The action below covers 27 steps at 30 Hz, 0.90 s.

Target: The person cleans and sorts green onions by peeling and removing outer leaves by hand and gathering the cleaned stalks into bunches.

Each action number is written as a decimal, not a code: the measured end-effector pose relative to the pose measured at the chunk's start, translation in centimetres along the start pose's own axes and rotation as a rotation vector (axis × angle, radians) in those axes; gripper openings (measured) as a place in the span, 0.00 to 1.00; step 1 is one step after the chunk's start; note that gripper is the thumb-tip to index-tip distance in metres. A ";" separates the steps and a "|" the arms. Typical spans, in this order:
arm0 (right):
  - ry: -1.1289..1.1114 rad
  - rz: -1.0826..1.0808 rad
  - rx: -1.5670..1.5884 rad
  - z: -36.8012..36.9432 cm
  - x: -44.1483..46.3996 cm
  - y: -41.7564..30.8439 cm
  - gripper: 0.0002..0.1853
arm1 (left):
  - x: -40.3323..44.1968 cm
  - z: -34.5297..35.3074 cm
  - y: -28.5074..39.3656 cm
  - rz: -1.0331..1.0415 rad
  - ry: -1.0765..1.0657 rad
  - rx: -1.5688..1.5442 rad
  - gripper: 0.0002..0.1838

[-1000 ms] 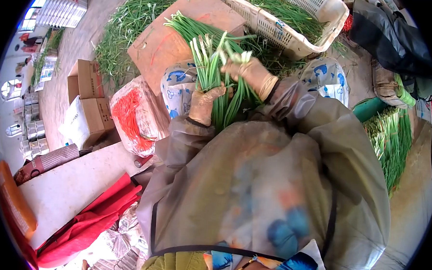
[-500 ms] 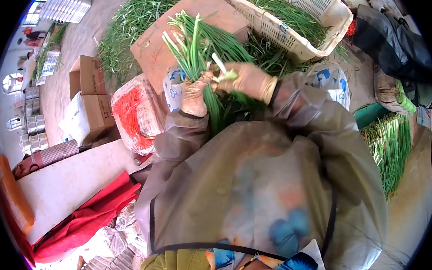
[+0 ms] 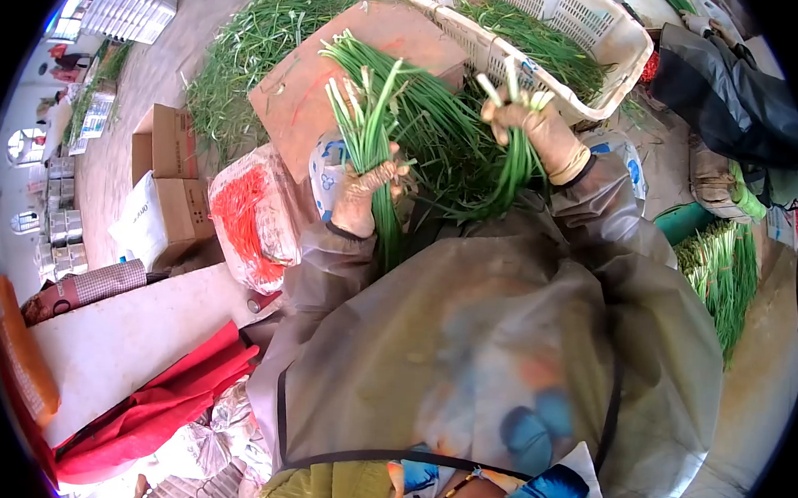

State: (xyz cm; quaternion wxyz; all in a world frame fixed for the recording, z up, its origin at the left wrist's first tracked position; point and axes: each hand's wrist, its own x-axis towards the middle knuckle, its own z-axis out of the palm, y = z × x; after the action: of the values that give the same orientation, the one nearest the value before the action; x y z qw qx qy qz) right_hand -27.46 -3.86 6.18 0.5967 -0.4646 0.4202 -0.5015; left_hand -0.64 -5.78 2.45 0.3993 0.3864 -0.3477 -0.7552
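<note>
My left hand [image 3: 363, 197], in a tan glove, is wrapped round a bunch of green stalks [image 3: 361, 140], pale ends up and leaves hanging below. Apart from it on the right, my gloved right hand [image 3: 539, 135] grips a smaller bunch of stalks [image 3: 515, 171], whose white ends stick out above the fingers. Between and behind the hands, a larger heap of green stalks [image 3: 423, 99] lies partly over a brown board [image 3: 290, 93].
Behind stands a white plastic crate [image 3: 634, 71] with greens. Red strings [image 3: 240, 211] lie on a wrapped block at the left, near a cardboard box [image 3: 180, 206]. Tied green bundles [image 3: 723, 272] lie at the right. At the upper right is a person's dark clothing [image 3: 722, 89].
My right hand has moved right and away from my left hand, with stalks now hanging from it. My left hand keeps its bunch and has shifted slightly.
</note>
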 end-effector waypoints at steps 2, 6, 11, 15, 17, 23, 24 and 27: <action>0.165 0.048 0.310 1.5 0.1 -1.0 0.06 | -0.3 0.4 -0.7 -0.005 -0.114 -0.082 0.21; 0.163 -0.006 0.083 3.3 2.0 0.9 0.14 | -0.9 2.1 -1.2 -0.078 -0.180 -0.040 0.23; 0.271 0.168 0.029 2.8 2.4 -0.2 0.09 | -1.6 1.2 -1.3 -0.090 -0.169 -0.031 0.22; 0.426 0.186 0.257 -0.2 2.5 -0.5 0.13 | -2.1 0.4 -1.7 -0.107 -0.149 0.036 0.21; 0.473 0.185 0.228 0.0 1.7 -0.7 0.14 | -2.2 0.4 -1.8 -0.122 -0.113 0.025 0.21; 0.248 -0.103 -0.505 2.0 1.7 2.2 0.22 | -2.1 1.6 -1.9 -0.103 -0.094 0.045 0.20; 0.190 -0.028 -0.682 1.8 1.8 1.7 0.26 | -2.1 1.5 -1.8 -0.105 -0.100 0.048 0.20; 0.252 -0.009 -0.662 1.0 2.5 2.2 0.26 | -2.1 1.2 -1.9 -0.137 -0.140 0.079 0.21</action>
State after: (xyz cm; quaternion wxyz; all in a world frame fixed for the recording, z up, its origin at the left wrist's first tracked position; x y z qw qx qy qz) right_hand -25.63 -6.03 4.15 0.3550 -0.5693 0.6283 -0.3939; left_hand -1.48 -2.84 2.09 0.3061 0.3710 -0.3771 -0.7915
